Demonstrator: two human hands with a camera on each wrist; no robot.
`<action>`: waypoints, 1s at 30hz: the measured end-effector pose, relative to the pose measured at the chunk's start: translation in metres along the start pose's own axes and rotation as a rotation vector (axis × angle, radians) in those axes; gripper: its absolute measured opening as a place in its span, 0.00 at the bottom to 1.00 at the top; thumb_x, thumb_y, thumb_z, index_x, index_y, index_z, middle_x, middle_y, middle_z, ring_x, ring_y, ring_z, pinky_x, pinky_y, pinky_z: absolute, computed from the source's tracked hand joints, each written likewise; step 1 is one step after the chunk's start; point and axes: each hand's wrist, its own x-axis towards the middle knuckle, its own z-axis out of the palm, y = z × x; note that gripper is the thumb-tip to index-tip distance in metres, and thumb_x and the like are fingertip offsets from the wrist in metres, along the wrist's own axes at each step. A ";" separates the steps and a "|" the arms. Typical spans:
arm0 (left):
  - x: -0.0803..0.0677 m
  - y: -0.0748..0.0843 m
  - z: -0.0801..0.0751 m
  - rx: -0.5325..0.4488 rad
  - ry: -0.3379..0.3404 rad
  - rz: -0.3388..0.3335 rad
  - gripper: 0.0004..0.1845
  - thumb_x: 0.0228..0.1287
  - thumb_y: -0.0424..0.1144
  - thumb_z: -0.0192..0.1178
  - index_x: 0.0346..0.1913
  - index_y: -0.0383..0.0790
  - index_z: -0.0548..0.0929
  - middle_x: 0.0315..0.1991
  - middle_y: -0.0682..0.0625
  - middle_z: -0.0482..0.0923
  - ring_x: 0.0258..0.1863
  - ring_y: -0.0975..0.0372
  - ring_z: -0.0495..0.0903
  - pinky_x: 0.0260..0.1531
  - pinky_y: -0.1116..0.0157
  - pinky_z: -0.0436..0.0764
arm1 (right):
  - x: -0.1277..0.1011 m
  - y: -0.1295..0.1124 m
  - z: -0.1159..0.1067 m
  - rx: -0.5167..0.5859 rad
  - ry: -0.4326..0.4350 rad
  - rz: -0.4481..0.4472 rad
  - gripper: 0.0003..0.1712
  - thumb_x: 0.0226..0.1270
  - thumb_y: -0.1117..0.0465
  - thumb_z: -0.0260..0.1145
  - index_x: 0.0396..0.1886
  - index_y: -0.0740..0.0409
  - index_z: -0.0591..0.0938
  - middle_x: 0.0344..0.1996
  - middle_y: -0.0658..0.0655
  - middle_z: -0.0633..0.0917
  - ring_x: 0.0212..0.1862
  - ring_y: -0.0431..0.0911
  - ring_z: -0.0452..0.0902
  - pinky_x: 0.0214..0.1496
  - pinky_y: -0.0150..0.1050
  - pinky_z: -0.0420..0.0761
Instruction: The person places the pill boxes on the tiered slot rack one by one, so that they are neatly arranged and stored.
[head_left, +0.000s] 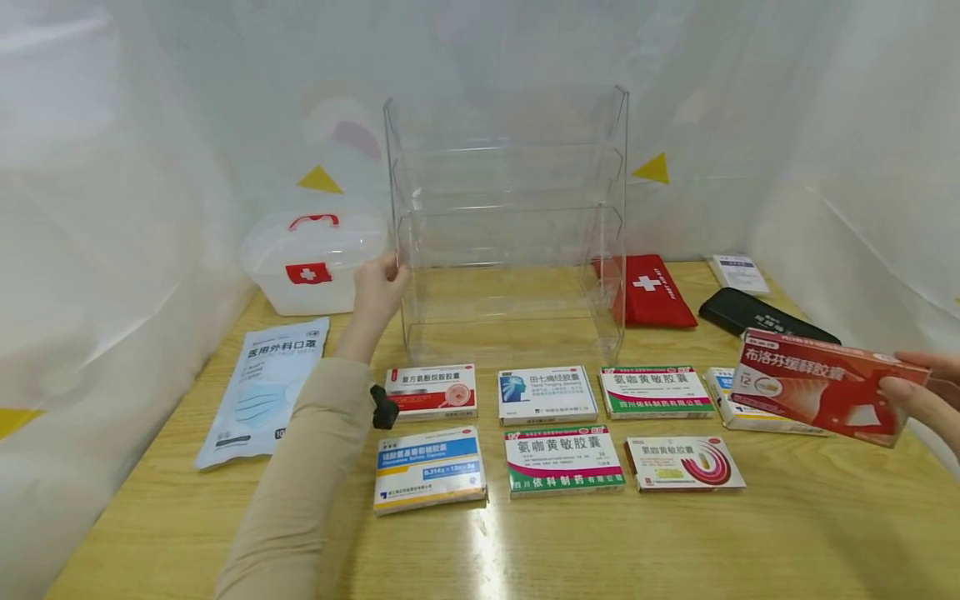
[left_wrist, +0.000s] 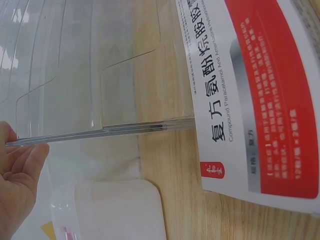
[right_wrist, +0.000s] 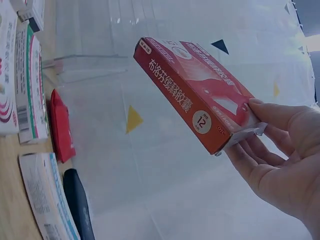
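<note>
At the right of the head view my right hand [head_left: 926,392] holds a red medicine box [head_left: 828,383] by its end, raised above the table. The right wrist view shows the thumb on one face of that medicine box [right_wrist: 195,95] and the fingers beneath it. My left hand [head_left: 378,287] pinches the left side edge of a clear tiered acrylic rack [head_left: 510,292]. In the left wrist view, thumb and fingers of the left hand [left_wrist: 20,170] meet on the rack's thin side panel [left_wrist: 100,132]. No boxes stand in the rack's tiers.
Several medicine boxes, such as a green-and-white one [head_left: 566,461], lie in two rows before the rack. A white first-aid case [head_left: 315,258] and mask packet [head_left: 266,392] are at left. A red pouch [head_left: 652,292], black case [head_left: 765,315] and small white pack [head_left: 738,274] lie right.
</note>
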 end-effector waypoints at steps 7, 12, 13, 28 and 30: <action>-0.001 0.001 -0.002 -0.011 -0.011 -0.022 0.15 0.62 0.32 0.51 0.48 0.29 0.82 0.40 0.36 0.84 0.30 0.53 0.76 0.31 0.66 0.75 | 0.017 -0.046 0.031 0.487 0.010 -0.260 0.20 0.59 0.80 0.57 0.50 0.66 0.79 0.38 0.43 0.86 0.38 0.31 0.81 0.42 0.16 0.76; -0.003 0.000 -0.003 -0.013 -0.015 -0.033 0.15 0.63 0.32 0.50 0.48 0.29 0.82 0.39 0.36 0.84 0.29 0.54 0.75 0.28 0.69 0.72 | 0.034 -0.082 0.053 0.350 0.022 -0.197 0.19 0.59 0.75 0.61 0.51 0.66 0.79 0.37 0.41 0.85 0.38 0.32 0.79 0.42 0.15 0.75; -0.004 0.000 -0.003 -0.015 -0.016 -0.036 0.15 0.63 0.32 0.51 0.48 0.29 0.82 0.40 0.36 0.84 0.29 0.54 0.75 0.28 0.70 0.72 | 0.036 -0.089 0.057 0.287 0.019 -0.183 0.19 0.59 0.73 0.62 0.52 0.64 0.80 0.37 0.39 0.84 0.38 0.31 0.79 0.41 0.15 0.74; -0.002 -0.002 -0.005 -0.028 0.008 -0.044 0.16 0.61 0.31 0.52 0.50 0.30 0.81 0.41 0.36 0.84 0.30 0.55 0.77 0.27 0.75 0.71 | 0.094 -0.150 0.115 0.310 -0.127 -0.211 0.18 0.61 0.62 0.65 0.52 0.56 0.81 0.39 0.43 0.85 0.42 0.38 0.78 0.43 0.20 0.75; -0.002 -0.001 -0.004 -0.032 0.005 -0.042 0.17 0.61 0.31 0.51 0.52 0.30 0.81 0.43 0.36 0.83 0.33 0.55 0.78 0.29 0.73 0.74 | 0.103 -0.156 0.122 0.359 -0.139 -0.209 0.17 0.60 0.61 0.65 0.51 0.57 0.81 0.38 0.44 0.85 0.42 0.39 0.78 0.44 0.21 0.76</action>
